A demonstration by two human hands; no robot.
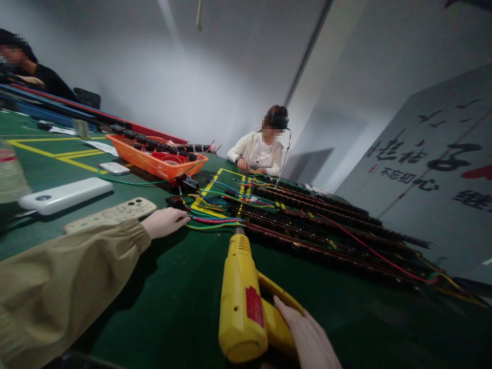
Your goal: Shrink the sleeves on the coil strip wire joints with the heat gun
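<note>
A yellow heat gun (239, 297) with a red label is gripped by its handle in my right hand (305, 333). Its nozzle points away from me, close to a bundle of coloured wires (215, 220) in red, blue and green-yellow. My left hand (167, 222) is closed on the left end of those wires, fingers pinched together. From the wires, a long dark strip with copper-coloured lines (292, 238) runs off to the right. More such strips (315, 197) lie behind it, side by side.
An orange basket (154, 163) holding dark parts stands at the back left. Nearer lie a patterned phone case (111, 215), a white power bank (67, 196) and a clear bottle (11, 174). Across the green table (184, 302) a person (261, 146) handles wires; another person (42, 77) sits far left.
</note>
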